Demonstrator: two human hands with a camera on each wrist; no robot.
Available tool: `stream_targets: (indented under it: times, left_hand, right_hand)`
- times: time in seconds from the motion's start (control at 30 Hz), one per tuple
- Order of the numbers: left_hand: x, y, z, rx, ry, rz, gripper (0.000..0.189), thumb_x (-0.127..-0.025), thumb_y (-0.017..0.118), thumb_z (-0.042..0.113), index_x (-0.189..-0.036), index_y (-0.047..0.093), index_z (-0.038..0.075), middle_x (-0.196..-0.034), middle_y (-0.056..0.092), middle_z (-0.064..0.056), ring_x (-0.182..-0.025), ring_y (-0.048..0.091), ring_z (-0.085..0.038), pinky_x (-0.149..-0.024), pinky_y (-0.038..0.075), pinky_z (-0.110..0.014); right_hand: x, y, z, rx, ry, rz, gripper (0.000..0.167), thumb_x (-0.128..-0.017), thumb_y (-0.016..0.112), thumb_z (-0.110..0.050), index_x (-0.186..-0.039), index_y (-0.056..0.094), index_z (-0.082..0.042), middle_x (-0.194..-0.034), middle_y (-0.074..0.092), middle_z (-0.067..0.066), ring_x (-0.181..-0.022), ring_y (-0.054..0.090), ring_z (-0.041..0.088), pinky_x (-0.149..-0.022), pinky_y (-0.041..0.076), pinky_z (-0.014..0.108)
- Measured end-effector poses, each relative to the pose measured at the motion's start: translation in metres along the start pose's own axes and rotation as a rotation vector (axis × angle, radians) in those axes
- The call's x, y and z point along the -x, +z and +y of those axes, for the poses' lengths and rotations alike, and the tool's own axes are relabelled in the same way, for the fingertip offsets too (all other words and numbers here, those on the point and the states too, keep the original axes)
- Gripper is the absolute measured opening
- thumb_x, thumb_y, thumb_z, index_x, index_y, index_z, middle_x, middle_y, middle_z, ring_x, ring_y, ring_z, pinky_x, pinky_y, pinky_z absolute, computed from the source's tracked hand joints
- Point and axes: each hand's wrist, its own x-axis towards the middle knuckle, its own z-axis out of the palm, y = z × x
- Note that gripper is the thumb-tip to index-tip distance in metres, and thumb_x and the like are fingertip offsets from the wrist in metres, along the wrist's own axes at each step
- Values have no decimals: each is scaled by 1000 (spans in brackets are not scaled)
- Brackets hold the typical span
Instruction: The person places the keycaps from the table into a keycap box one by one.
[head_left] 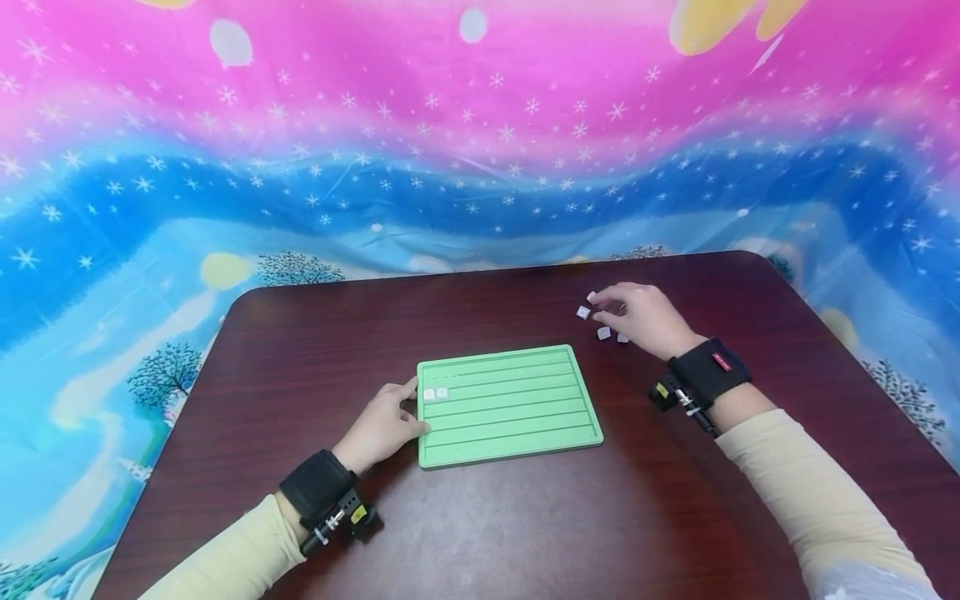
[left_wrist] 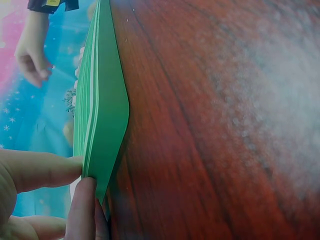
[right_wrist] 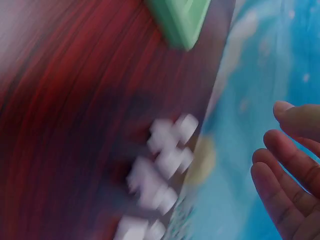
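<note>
A green ridged tray (head_left: 510, 408) lies on the table, its surface split into long rows. Two small white cubes (head_left: 436, 394) with faint marks sit side by side near its left end. My left hand (head_left: 382, 425) holds the tray's left edge, with thumb and fingers at the rim; the left wrist view shows the fingertips (left_wrist: 86, 187) against the green side wall. At the far right, my right hand (head_left: 645, 321) hovers over several loose white cubes (head_left: 582, 312). Its thumb and fingers are apart and loosely bent, with nothing between them. The cubes (right_wrist: 170, 160) look blurred in the right wrist view.
The dark red-brown wooden table (head_left: 480, 533) has rounded far corners. Behind it hangs a pink and blue patterned cloth (head_left: 480, 167). Each wrist wears a black band with a small camera (head_left: 360, 517).
</note>
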Motion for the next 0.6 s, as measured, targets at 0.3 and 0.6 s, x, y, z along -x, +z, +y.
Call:
stream_targets:
  times: [0.3, 0.6]
  left_hand:
    - [0, -1, 0, 20, -2, -4, 78, -90, 74, 0, -155, 32, -10, -137, 48, -25, -73, 54, -17, -60, 43, -29]
    - [1, 1, -1, 26, -14, 3, 79, -89, 74, -2, -156, 32, -10, -133, 49, -24, -80, 58, -17, -69, 48, -33]
  right_hand:
    - [14, 1, 45, 46, 119, -57, 22, -96, 71, -10, -113, 74, 5, -101, 72, 16, -92, 66, 31, -78, 53, 49]
    - [13, 11, 52, 67, 141, -99, 24, -94, 74, -10, -111, 73, 6, -99, 70, 16, -93, 65, 34, -83, 52, 52]
